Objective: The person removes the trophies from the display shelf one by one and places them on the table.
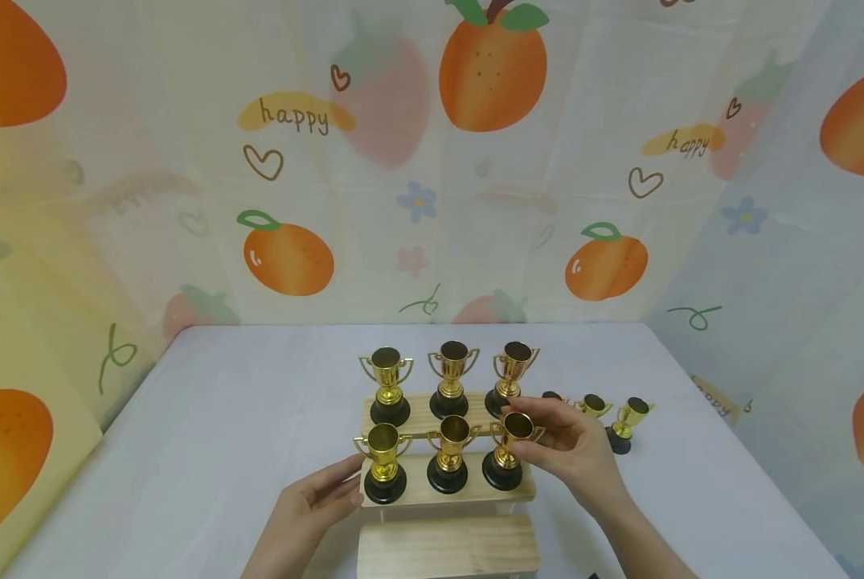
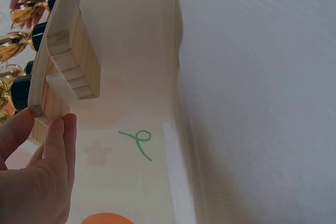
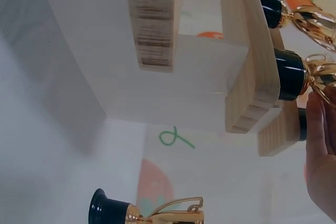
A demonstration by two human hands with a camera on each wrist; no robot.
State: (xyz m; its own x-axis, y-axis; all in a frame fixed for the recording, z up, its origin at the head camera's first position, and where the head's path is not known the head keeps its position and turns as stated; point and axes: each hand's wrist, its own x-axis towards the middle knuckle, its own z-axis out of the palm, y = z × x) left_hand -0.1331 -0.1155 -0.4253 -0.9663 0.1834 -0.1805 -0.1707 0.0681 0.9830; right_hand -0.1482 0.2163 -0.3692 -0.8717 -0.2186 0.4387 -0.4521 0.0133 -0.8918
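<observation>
A stepped wooden rack carries small gold trophies with black bases, three on the back shelf [image 1: 415, 402] and three on the middle shelf [image 1: 417, 482]. My left hand [image 1: 316, 507] pinches the left end of the middle shelf, beside the left trophy [image 1: 384, 454]; the left wrist view shows the thumb above the board and fingers [image 2: 55, 142] below it. On the right, my right hand [image 1: 579, 454] holds the cup of the right middle-shelf trophy [image 1: 504, 462] between thumb and fingers. That trophy stands upright, its base on the board.
The bare front shelf [image 1: 446, 543] is lowest and nearest. Behind my right hand, three more trophies stand on the white table, one of them a trophy [image 1: 627, 426] at the far right. A fruit-printed curtain [image 1: 432, 241] borders the table at the back and sides.
</observation>
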